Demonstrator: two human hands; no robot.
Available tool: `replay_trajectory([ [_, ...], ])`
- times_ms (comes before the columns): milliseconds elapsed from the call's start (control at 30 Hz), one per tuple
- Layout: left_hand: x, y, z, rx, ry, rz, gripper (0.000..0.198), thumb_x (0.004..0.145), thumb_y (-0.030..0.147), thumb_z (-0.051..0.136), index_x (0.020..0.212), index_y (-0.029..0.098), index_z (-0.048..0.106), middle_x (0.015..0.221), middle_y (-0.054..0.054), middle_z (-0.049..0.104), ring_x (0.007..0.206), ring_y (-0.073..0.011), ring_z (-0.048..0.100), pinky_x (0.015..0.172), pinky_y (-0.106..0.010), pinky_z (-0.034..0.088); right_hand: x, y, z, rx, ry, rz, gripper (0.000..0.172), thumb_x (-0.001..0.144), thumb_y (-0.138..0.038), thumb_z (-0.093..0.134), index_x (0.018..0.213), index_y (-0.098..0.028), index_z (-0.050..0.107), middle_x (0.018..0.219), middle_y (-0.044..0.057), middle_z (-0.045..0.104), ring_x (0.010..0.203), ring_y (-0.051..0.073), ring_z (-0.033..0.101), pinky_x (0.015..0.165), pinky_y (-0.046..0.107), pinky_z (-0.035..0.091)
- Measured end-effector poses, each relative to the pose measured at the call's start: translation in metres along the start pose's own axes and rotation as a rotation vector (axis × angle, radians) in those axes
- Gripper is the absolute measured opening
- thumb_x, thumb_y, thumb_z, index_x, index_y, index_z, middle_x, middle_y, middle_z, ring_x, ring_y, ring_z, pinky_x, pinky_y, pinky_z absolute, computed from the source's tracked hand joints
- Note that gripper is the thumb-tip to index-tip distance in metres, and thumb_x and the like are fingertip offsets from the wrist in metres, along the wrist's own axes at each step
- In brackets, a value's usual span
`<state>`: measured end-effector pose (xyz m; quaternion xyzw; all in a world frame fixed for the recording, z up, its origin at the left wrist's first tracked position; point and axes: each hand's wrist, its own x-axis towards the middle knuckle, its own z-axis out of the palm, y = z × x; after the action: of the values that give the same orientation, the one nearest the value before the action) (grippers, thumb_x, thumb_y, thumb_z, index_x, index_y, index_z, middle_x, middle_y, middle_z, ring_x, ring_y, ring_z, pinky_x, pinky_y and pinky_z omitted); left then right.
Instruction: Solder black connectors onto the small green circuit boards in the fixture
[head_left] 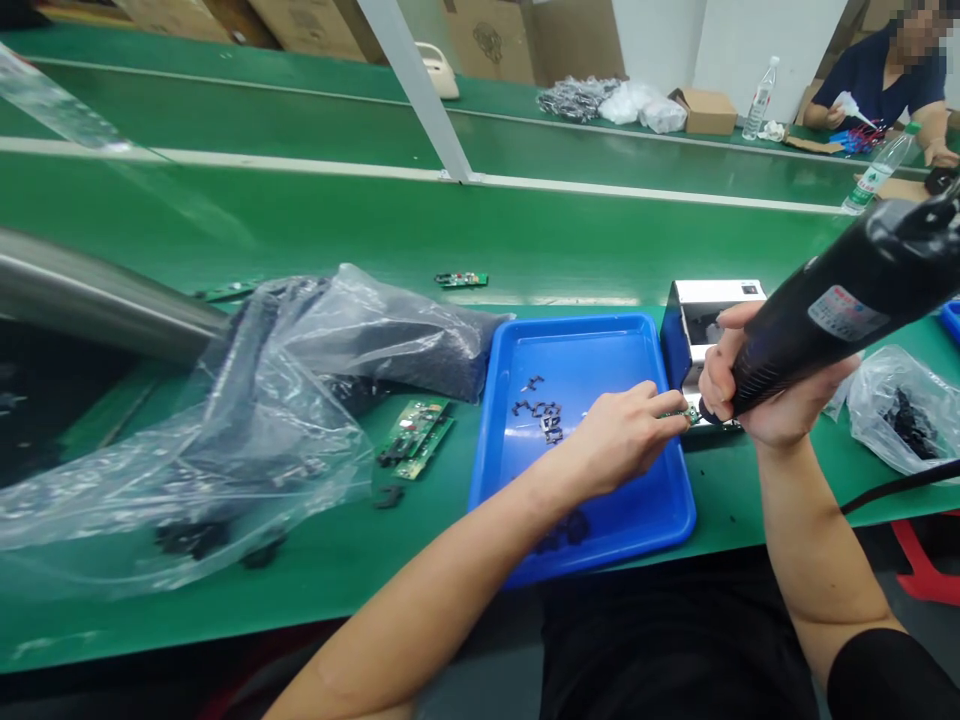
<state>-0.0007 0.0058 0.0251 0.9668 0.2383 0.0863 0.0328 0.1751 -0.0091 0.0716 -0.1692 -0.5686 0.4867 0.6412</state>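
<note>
My right hand (780, 395) is wrapped round a black electric screwdriver (832, 300), tilted with its tip end down to the left. My left hand (626, 435) pinches a small green circuit board (691, 413) close to that tip, over the right rim of a blue tray (491, 420). Small black plastic parts (549, 418) lie in the tray, and more sit near its front, partly behind my left forearm. Just behind my hands is a white and black box-shaped device (716, 292); my right hand hides part of it.
Left of the tray are a large clear bag of black parts (420, 335) and green circuit boards (416, 438). Another board (461, 280) lies behind. A small bag (904, 415) is at right. Beyond the divider, a person (885, 80) works near bottles (881, 170).
</note>
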Motion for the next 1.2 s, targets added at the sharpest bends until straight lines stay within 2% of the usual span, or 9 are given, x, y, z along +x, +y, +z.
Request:
replay_trajectory([
  [233, -0.002, 0.0, 0.005, -0.026, 0.052, 0.0, 0.021, 0.105, 0.02, 0.05, 0.109, 0.024, 0.069, 0.112, -0.003, 0.069, 0.09, -0.0199, 0.059, 0.061, -0.03, 0.047, -0.006, -0.001, 0.007, -0.052, 0.088, 0.003, 0.07, 0.084, -0.083, 0.055, 0.116, -0.022, 0.071, 0.061, -0.003, 0.06, 0.038, 0.01, 0.047, 0.037, 0.023, 0.036],
  [367, -0.003, -0.005, 0.013, -0.193, 0.145, 0.001, 0.019, 0.105, 0.019, 0.05, 0.114, 0.022, 0.066, 0.122, -0.003, 0.071, 0.1, -0.0184, 0.066, 0.081, -0.03, 0.056, -0.012, -0.024, 0.003, -0.098, 0.262, -0.082, 0.068, 0.087, -0.082, 0.051, 0.12, -0.026, 0.071, 0.058, -0.005, 0.057, 0.037, 0.011, 0.046, 0.038, 0.024, 0.038],
  [500, -0.003, -0.024, 0.017, -0.345, 0.31, -0.254, 0.019, 0.102, 0.02, 0.054, 0.119, 0.017, 0.063, 0.117, -0.008, 0.074, 0.105, -0.0194, 0.071, 0.093, -0.032, 0.057, -0.038, -0.05, -0.027, -0.246, 0.504, -0.156, 0.065, 0.083, -0.077, 0.059, 0.124, -0.027, 0.072, 0.057, -0.006, 0.059, 0.035, 0.01, 0.04, 0.038, 0.026, 0.039],
  [633, 0.003, -0.057, 0.012, -0.282, 0.358, -0.509, 0.019, 0.102, 0.022, 0.05, 0.105, 0.016, 0.068, 0.101, -0.007, 0.077, 0.089, -0.0194, 0.072, 0.083, -0.032, 0.057, -0.073, -0.044, -0.071, -0.395, 0.683, -0.131, 0.076, 0.073, -0.083, 0.062, 0.119, -0.024, 0.074, 0.06, -0.002, 0.063, 0.041, 0.016, 0.048, 0.036, 0.03, 0.039],
  [733, 0.015, -0.092, 0.007, -0.228, 0.317, -0.651, 0.02, 0.101, 0.025, 0.054, 0.102, 0.019, 0.073, 0.101, -0.006, 0.079, 0.091, -0.0216, 0.073, 0.083, -0.033, 0.056, -0.093, -0.026, -0.086, -0.541, 0.767, -0.055, 0.079, 0.075, -0.083, 0.06, 0.122, -0.02, 0.071, 0.066, 0.002, 0.066, 0.048, 0.02, 0.056, 0.042, 0.034, 0.044],
  [833, 0.032, -0.135, 0.005, -0.173, 0.236, -0.773, 0.017, 0.099, 0.027, 0.061, 0.1, 0.021, 0.077, 0.109, -0.007, 0.078, 0.105, -0.024, 0.071, 0.092, -0.034, 0.056, -0.106, -0.012, -0.083, -0.716, 0.755, 0.02, 0.074, 0.086, -0.073, 0.052, 0.131, -0.016, 0.063, 0.081, 0.009, 0.07, 0.059, 0.023, 0.063, 0.054, 0.041, 0.053],
  [967, 0.05, -0.188, 0.008, -0.119, 0.138, -0.902, 0.023, 0.103, 0.036, 0.063, 0.115, 0.018, 0.071, 0.123, -0.009, 0.07, 0.114, -0.0228, 0.067, 0.102, -0.044, 0.055, -0.112, -0.005, -0.076, -0.911, 0.731, 0.054, 0.056, 0.093, -0.06, 0.054, 0.121, -0.014, 0.068, 0.099, 0.016, 0.072, 0.079, 0.027, 0.069, 0.069, 0.045, 0.057],
  [1100, 0.059, -0.219, 0.015, -0.074, 0.068, -1.007, 0.032, 0.103, 0.039, 0.064, 0.127, 0.018, 0.065, 0.135, -0.011, 0.063, 0.12, -0.0254, 0.063, 0.104, -0.049, 0.055, -0.12, 0.003, -0.072, -1.172, 0.83, -0.123, 0.044, 0.092, -0.039, 0.063, 0.128, -0.013, 0.065, 0.115, 0.016, 0.063, 0.097, 0.026, 0.064, 0.083, 0.044, 0.056],
  [1200, 0.062, -0.232, 0.022, -0.053, 0.015, -1.049, 0.035, 0.102, 0.039, 0.065, 0.13, 0.018, 0.064, 0.135, -0.011, 0.062, 0.121, -0.0265, 0.063, 0.103, -0.05, 0.055, -0.129, 0.007, -0.061, -1.293, 0.771, -0.254, 0.029, 0.091, -0.022, 0.064, 0.12, -0.017, 0.066, 0.108, 0.01, 0.06, 0.095, 0.022, 0.062, 0.085, 0.041, 0.054],
])
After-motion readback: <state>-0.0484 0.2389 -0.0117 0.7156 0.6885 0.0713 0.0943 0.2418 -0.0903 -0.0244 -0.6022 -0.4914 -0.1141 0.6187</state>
